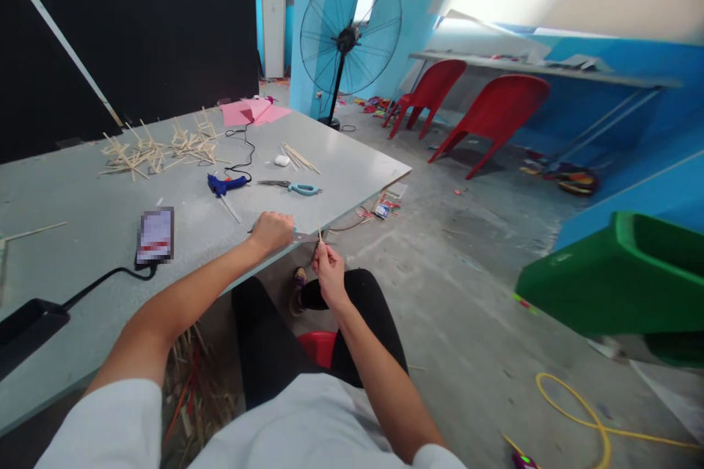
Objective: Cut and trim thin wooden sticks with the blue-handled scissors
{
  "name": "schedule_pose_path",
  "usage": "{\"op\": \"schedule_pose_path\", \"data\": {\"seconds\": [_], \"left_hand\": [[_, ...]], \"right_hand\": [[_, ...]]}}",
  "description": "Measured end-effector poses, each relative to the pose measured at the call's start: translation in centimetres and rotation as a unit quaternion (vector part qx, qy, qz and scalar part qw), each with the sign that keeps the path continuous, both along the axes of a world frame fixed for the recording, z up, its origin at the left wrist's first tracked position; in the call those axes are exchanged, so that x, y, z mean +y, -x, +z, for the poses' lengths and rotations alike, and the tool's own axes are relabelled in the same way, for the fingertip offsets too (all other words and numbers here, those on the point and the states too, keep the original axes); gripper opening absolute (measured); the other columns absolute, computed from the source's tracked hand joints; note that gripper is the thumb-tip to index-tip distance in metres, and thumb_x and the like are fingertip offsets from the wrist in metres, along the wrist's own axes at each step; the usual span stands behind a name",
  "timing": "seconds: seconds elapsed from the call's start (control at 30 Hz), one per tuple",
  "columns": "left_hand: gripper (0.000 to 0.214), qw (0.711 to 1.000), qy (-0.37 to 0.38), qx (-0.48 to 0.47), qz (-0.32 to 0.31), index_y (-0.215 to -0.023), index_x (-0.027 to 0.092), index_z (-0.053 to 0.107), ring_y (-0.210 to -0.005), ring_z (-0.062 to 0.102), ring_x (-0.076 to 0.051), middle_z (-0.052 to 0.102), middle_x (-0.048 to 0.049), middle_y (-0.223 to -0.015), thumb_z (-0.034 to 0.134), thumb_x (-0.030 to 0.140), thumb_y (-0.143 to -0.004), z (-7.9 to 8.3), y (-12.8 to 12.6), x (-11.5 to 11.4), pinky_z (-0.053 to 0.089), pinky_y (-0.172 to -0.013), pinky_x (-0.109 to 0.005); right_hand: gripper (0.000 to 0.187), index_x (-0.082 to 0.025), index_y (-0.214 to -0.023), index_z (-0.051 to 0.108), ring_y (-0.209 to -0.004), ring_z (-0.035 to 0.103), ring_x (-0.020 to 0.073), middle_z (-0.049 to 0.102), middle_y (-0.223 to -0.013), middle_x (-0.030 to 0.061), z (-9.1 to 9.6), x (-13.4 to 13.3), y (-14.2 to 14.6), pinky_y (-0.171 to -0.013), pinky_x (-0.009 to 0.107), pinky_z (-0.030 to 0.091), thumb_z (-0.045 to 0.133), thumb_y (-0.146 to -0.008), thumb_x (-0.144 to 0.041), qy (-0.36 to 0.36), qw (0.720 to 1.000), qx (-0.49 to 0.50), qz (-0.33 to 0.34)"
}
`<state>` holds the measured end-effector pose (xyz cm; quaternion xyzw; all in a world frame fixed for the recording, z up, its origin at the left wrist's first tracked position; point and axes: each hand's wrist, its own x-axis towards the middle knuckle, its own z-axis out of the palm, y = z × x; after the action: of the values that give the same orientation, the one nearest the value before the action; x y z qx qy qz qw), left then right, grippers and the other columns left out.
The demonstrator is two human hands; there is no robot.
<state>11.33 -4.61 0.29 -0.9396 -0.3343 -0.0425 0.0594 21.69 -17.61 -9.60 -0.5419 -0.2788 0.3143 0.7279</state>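
My right hand (328,264) pinches a thin stick (320,234) just off the desk (99,212) edge, its long axis upright, tip pointing up. My left hand (270,230) is clenched around scissors (301,236) at the edge; their blades point right toward the stick, handles hidden in my fist. The grey desk stands on a littered concrete floor (467,293).

The place is a craft workshop in a bare industrial room — concrete floor, blue-painted walls. A grey worktable (82,198) carries stick frames (159,146), a glue gun (224,184), scissors (291,187) and pink paper (254,112). Behind it stand a pedestal fan (350,33), red chairs (495,113) and a second bench (550,69) — scraps litter the floor.
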Motion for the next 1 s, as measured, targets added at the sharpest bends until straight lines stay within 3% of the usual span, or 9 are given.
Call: {"op": "schedule_pose_path", "data": {"seconds": [0.1, 0.2, 0.27, 0.5, 0.6, 0.7, 0.8, 0.93, 1.0], "left_hand": [[0.030, 0.998, 0.006, 0.004, 0.055, -0.105, 0.009, 0.077, -0.095, 0.074, -0.033, 0.076, -0.0228, -0.097, 0.056, 0.025, -0.091, 0.2, 0.1, 0.5, 0.052, -0.080, -0.041], [0.030, 0.999, -0.007, 0.002, 0.047, -0.104, 0.009, 0.077, -0.094, 0.075, -0.034, 0.076, -0.0212, -0.095, 0.057, 0.029, -0.091, 0.3, 0.3, 1.0, 0.053, -0.078, -0.041], [0.030, 0.999, -0.009, 0.002, 0.034, -0.105, 0.010, 0.076, -0.095, 0.075, -0.034, 0.077, -0.0196, -0.096, 0.058, 0.030, -0.091, 0.2, 0.3, 1.1, 0.053, -0.079, -0.040], [0.030, 1.000, -0.003, -0.018, 0.006, -0.104, 0.012, 0.076, -0.095, 0.075, -0.032, 0.077, -0.0195, -0.095, 0.056, 0.031, -0.093, 0.1, 0.1, -0.4, 0.053, -0.079, -0.040], [0.028, 1.000, -0.009, -0.011, -0.005, -0.101, 0.012, 0.076, -0.093, 0.075, -0.033, 0.077, -0.0190, -0.093, 0.056, 0.028, -0.091, 0.1, -0.1, -1.0, 0.053, -0.078, -0.040], [0.027, 1.000, -0.006, 0.002, 0.000, -0.103, 0.011, 0.076, -0.094, 0.075, -0.031, 0.077, -0.0191, -0.094, 0.059, 0.028, -0.090, 0.1, -0.4, -1.1, 0.053, -0.079, -0.038], [0.029, 1.000, 0.005, 0.013, 0.007, -0.107, 0.012, 0.077, -0.097, 0.075, -0.031, 0.077, -0.0191, -0.096, 0.062, 0.030, -0.088, 0.3, -0.6, -0.7, 0.053, -0.082, -0.037], [0.030, 0.997, 0.022, 0.023, 0.075, -0.103, 0.014, 0.079, -0.095, 0.074, -0.031, 0.077, -0.0195, -0.097, 0.061, 0.034, -0.090, 0.6, -0.3, 0.4, 0.052, -0.079, -0.036], [0.032, 0.997, 0.012, 0.018, 0.071, -0.105, 0.015, 0.079, -0.095, 0.074, -0.031, 0.077, -0.0186, -0.096, 0.060, 0.036, -0.092, 0.5, -0.1, 0.8, 0.052, -0.079, -0.036]], "right_hand": [[0.058, -0.024, -0.063, 0.046, -0.048, 0.036, 0.0113, 0.039, -0.053, -0.0051, -3.7, -2.4, 2.0, -0.044, 0.025, 0.028, 0.054, -0.089, -0.075, 0.031, 0.997, -0.065, -0.001], [0.060, -0.023, -0.059, 0.046, -0.051, 0.037, 0.0119, 0.041, -0.053, -0.0041, -7.7, -5.3, 3.3, -0.046, 0.025, 0.029, 0.055, -0.089, -0.074, 0.070, 0.991, -0.115, -0.013], [0.059, -0.023, -0.062, 0.048, -0.050, 0.037, 0.0114, 0.041, -0.053, -0.0047, -8.2, -6.1, 2.8, -0.047, 0.024, 0.030, 0.053, -0.091, -0.074, 0.062, 0.992, -0.105, -0.041], [0.058, -0.023, -0.068, 0.050, -0.044, 0.030, 0.0085, 0.035, -0.053, -0.0073, 0.5, -0.4, -0.6, -0.042, 0.024, 0.023, 0.060, -0.086, -0.078, -0.036, 0.999, 0.013, -0.027], [0.062, -0.023, -0.064, 0.047, -0.042, 0.025, 0.0074, 0.029, -0.049, -0.0092, 1.9, 1.5, -0.7, -0.041, 0.024, 0.018, 0.064, -0.080, -0.081, -0.031, 0.999, 0.042, -0.011], [0.062, -0.023, -0.064, 0.046, -0.043, 0.024, 0.0069, 0.032, -0.051, -0.0088, 1.7, 2.0, -0.9, -0.041, 0.024, 0.018, 0.067, -0.077, -0.081, -0.027, 0.998, 0.048, -0.009], [0.060, -0.023, -0.065, 0.048, -0.044, 0.028, 0.0076, 0.037, -0.053, -0.0072, 0.1, 0.7, -0.7, -0.042, 0.024, 0.021, 0.065, -0.081, -0.078, -0.024, 0.999, 0.017, -0.014], [0.064, -0.024, -0.057, 0.047, -0.045, 0.034, 0.0106, 0.039, -0.048, -0.0044, -5.1, -3.6, 1.5, -0.043, 0.025, 0.025, 0.058, -0.082, -0.082, 0.062, 0.996, -0.069, -0.006], [0.064, -0.024, -0.056, 0.046, -0.047, 0.036, 0.0116, 0.040, -0.049, -0.0036, -7.3, -5.7, 2.5, -0.044, 0.026, 0.028, 0.055, -0.084, -0.081, 0.083, 0.992, -0.092, -0.028]]}}
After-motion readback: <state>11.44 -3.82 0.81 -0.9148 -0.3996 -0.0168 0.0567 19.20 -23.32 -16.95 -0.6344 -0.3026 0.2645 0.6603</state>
